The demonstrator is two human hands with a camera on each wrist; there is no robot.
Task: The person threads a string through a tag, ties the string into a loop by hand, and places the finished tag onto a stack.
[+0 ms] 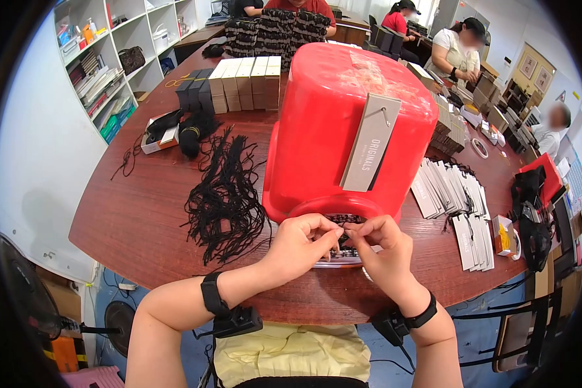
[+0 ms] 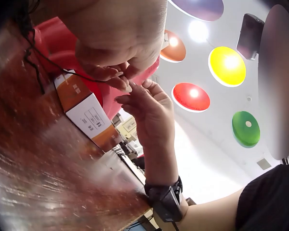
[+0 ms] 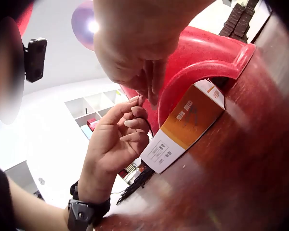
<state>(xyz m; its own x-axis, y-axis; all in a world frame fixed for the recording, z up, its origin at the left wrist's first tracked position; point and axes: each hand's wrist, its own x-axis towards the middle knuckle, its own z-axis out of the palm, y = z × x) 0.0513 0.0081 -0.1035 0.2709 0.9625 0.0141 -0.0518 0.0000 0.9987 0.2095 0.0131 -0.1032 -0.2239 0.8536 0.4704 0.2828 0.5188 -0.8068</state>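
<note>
Close together in front of an upturned red tub (image 1: 343,116), both hands work at a thin black cord (image 2: 48,60). My left hand (image 1: 297,249) pinches the cord between thumb and forefinger, its other fingers curled; a length of cord trails from it. My right hand (image 1: 385,252) pinches at the same spot, fingertips almost meeting the left ones; the cord's end there is mostly hidden by the fingers. Behind the fingers, an orange and white box (image 3: 183,122) sits at the tub's arched opening. A grey tag (image 1: 368,142) lettered ORIGINALS hangs on the tub's side.
Loose black cords (image 1: 226,200) lie in a heap to the left. Fanned tags with cords (image 1: 446,187) lie on the right. Stacked tags (image 1: 246,81) and a small open box (image 1: 160,139) stand farther back. Other people sit around the table (image 1: 142,220).
</note>
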